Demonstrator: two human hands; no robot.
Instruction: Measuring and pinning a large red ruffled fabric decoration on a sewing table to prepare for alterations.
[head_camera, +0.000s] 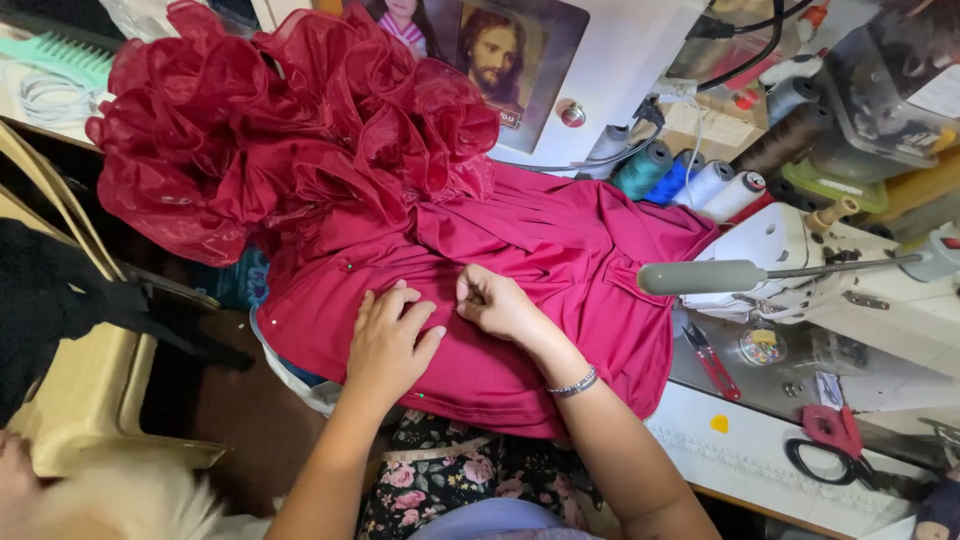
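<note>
A crimson garment (560, 250) lies spread over the work table, with a mass of dark red organza ruffles (280, 120) bunched at its far left end. My left hand (388, 340) rests flat on the cloth with fingers spread, pressing it down. Just to its right, my right hand (497, 305) has its fingertips pinched together on a fold of the fabric; whether a pin or needle is between them is too small to tell. A silver bracelet (574, 383) circles my right wrist.
A white sewing machine (830, 270) with a grey lever stands at the right. Several thread cones (690, 180) lean behind it. Red snips (712, 362) and red-handled scissors (835, 440) lie on the table front. A yellow stool (90, 400) sits left.
</note>
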